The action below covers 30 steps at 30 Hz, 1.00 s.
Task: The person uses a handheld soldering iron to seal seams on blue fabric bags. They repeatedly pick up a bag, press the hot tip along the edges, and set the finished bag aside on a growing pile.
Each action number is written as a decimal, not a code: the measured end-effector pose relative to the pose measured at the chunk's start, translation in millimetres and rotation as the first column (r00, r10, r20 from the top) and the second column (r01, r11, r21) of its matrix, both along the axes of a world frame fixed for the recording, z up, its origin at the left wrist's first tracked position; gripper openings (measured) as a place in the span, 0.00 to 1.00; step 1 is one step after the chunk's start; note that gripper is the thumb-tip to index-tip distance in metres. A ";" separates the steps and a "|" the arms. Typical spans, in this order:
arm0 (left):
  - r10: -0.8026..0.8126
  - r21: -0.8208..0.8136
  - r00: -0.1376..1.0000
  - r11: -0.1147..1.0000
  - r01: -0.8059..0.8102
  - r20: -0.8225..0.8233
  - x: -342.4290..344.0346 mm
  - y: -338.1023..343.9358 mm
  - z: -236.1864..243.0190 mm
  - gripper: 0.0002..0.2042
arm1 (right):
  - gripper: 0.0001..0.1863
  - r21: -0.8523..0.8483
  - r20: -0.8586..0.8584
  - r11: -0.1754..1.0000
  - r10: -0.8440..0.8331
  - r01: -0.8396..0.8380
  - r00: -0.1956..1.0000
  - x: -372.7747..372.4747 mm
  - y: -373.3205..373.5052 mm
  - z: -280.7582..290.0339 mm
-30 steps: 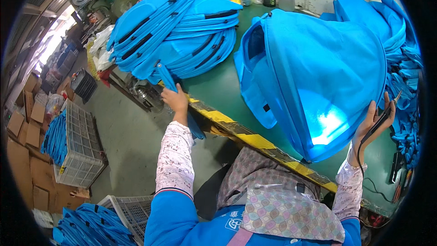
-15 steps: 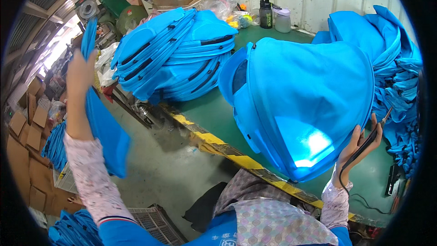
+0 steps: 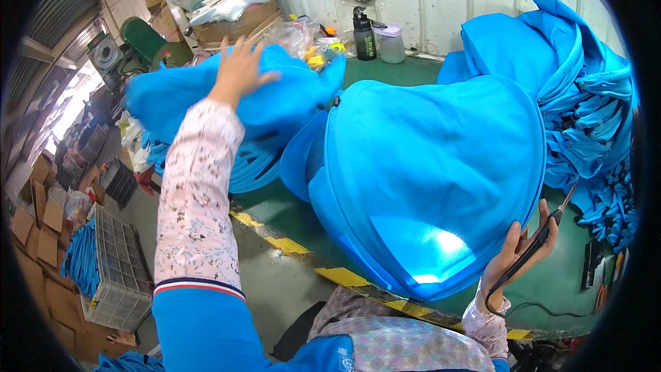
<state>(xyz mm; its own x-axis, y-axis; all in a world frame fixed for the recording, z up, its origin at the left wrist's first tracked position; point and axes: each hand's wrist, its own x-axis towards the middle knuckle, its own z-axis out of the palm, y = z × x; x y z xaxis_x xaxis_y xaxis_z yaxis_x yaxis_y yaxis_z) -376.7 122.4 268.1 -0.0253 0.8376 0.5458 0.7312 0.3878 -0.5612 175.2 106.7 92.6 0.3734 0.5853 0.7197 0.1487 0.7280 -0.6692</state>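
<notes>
Over the pile at the back left, my left hand (image 3: pixel 241 72) is open with its fingers spread. Right by it, a loose blue fabric piece (image 3: pixel 186 93), blurred by motion, spreads across the stacked blue fabric pieces (image 3: pixel 258 169) and hides most of them. My right hand (image 3: pixel 506 262) is closed around a soldering iron (image 3: pixel 540 238) with a black handle, a thin metal tip pointing up and away, and a trailing cord. Its fingers lie close to the lower right edge of a domed blue fabric canopy (image 3: pixel 434 158), which stands on the green table (image 3: pixel 275 200).
More blue fabric (image 3: pixel 530 48) is heaped at the back right. A black bottle (image 3: pixel 363 34) and a lidded jar (image 3: pixel 391 45) stand by the wall. Yellow-black tape (image 3: pixel 344 277) marks the table edge. A grey crate (image 3: pixel 120 269) is on the floor at left.
My left hand has swung from the far left onto the pile, and the blue piece hanging beside it now lies over the stack. My right hand still holds the soldering iron by the canopy.
</notes>
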 end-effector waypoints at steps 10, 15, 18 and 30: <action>0.204 0.038 0.946 0.975 -0.221 0.251 -25.1 -90.2 -126.1 0.35 | 0.30 -0.005 0.035 0.999 -0.032 0.032 0.999 0.9 -4.4 -8.0; -0.599 0.439 0.632 0.797 0.414 0.491 124.4 -105.8 -127.5 0.06 | 0.29 0.001 -0.002 1.000 -0.011 0.011 1.000 -6.7 -1.6 -7.1; -0.562 0.412 0.005 0.611 0.676 0.827 234.2 -169.9 -147.4 0.06 | 0.28 0.034 -0.018 0.999 -0.009 0.009 1.000 -4.2 -0.7 -5.6; 0.185 0.289 -0.661 0.791 0.539 0.727 379.0 -136.8 -231.5 0.18 | 0.25 0.132 0.054 0.989 -0.066 0.059 0.996 -4.1 6.3 -5.9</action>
<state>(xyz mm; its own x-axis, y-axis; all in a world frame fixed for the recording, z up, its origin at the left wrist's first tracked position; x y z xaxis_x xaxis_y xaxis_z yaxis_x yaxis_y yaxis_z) 2.4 -14.4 36.6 0.1838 0.9761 -0.1162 0.0185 0.1148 0.9932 171.1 113.0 86.7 0.3614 0.4619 0.8099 0.2327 0.7965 -0.5581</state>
